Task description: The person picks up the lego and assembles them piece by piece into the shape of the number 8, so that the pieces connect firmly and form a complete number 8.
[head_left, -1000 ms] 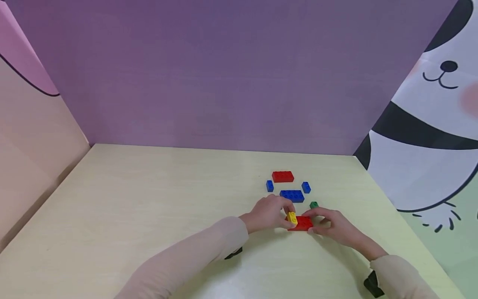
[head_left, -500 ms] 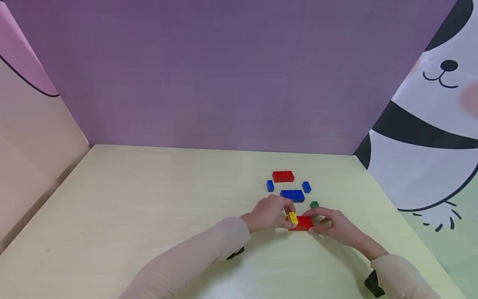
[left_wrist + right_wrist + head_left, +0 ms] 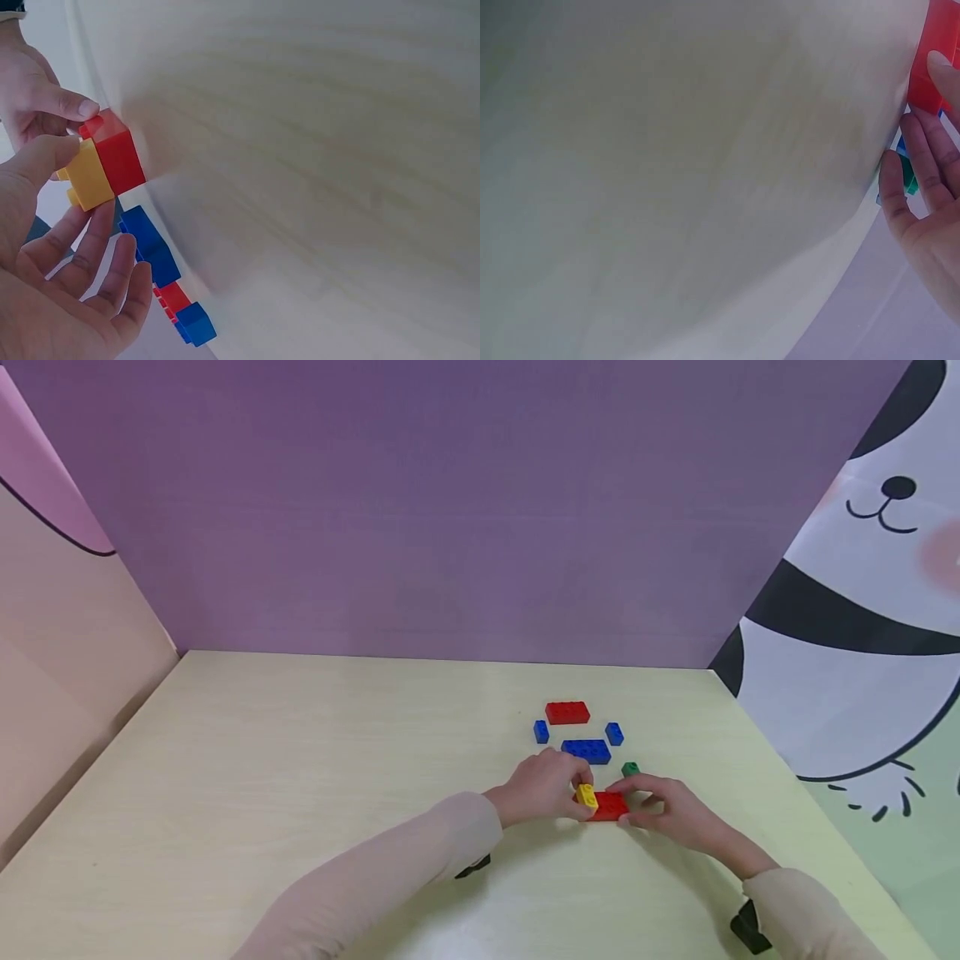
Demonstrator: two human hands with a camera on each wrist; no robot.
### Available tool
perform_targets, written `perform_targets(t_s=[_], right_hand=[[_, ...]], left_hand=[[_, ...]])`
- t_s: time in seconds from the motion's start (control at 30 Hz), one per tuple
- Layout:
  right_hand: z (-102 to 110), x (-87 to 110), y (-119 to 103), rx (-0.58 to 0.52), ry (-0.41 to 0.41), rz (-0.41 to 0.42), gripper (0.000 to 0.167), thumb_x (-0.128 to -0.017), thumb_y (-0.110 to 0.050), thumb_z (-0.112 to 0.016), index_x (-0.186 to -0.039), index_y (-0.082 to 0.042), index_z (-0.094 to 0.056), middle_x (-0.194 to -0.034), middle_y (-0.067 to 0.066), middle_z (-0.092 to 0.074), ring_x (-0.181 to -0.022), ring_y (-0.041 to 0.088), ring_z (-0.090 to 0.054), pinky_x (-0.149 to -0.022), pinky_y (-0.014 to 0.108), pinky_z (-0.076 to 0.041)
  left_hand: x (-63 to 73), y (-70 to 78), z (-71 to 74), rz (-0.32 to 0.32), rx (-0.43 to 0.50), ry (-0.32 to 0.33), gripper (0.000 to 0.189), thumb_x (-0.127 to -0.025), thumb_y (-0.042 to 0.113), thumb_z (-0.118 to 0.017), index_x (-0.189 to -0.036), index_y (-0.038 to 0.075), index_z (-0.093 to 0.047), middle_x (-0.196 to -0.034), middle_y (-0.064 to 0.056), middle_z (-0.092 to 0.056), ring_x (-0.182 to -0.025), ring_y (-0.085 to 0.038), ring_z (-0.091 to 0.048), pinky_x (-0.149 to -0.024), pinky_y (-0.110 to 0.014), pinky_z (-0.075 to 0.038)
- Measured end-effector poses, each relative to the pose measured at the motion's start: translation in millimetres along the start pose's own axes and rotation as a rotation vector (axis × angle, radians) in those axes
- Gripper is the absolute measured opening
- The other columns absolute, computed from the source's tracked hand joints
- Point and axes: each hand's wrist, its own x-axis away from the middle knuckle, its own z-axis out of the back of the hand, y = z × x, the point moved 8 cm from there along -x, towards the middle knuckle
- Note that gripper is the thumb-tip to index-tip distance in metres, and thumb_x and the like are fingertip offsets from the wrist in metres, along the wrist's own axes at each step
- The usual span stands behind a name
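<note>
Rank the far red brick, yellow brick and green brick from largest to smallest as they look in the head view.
1. Far red brick
2. Yellow brick
3. Green brick, seemingly partly hidden by the right hand, so full size unsure

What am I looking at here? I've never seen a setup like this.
There is no machine: these are a person's two bare hands. The wide picture comes from a camera worn on the head; the two others come from cameras on the left and right wrists.

The left hand pinches a small yellow brick over the left end of the near red brick; I can't tell if it is fully seated. The right hand holds that red brick's right end.

Farther back on the table lie a far red brick, a large blue brick, two small blue bricks and a green brick.
</note>
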Motion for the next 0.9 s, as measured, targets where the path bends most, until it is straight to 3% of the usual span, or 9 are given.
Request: perform_targets(t_s=[0.3, 0.53, 0.9], right_hand=[[2, 0.3, -4, 0.012, 0.019, 0.014, 0.036, -0.079, -0.019, -0.070, -0.113, -0.011, -0.060, -0.109, 0.011, -0.063, -0.097, 0.024, -0.058, -0.073, 0.023, -0.051], [2, 0.0, -3, 0.012, 0.020, -0.012, 0.037, -0.078, -0.019, -0.071, -0.113, -0.011, -0.060, -0.110, 0.010, -0.062, -0.098, 0.022, -0.058, -0.074, 0.024, -0.051], [3, -0.2, -7, 0.020, 0.017, 0.019, 0.037, -0.078, -0.019, -0.071, -0.113, -0.009, -0.060, -0.109, 0.012, -0.063, -0.097, 0.026, -0.058, -0.072, 0.027, -0.052]], left_hand=[[1.6, -1.5, 0.8, 0.013, 0.012, 0.001, 0.031, -0.072, 0.039, -0.075, -0.098, 0.027, -0.063, -0.090, 0.013, -0.063, -0.084, -0.001, -0.049, -0.064, -0.016, -0.041], [1.8, -6.4, -0.8, 0.051, 0.096, -0.001, 0.030, -0.072, 0.037, -0.076, -0.097, 0.028, -0.064, -0.088, 0.013, -0.063, -0.084, -0.001, -0.049, -0.063, -0.016, -0.041], [1.4, -13.0, -2.9, 0.095, 0.184, 0.000, 0.026, -0.070, 0.034, -0.078, -0.092, 0.028, -0.064, -0.084, 0.013, -0.062, -0.085, -0.001, -0.048, -0.062, -0.018, -0.040]])
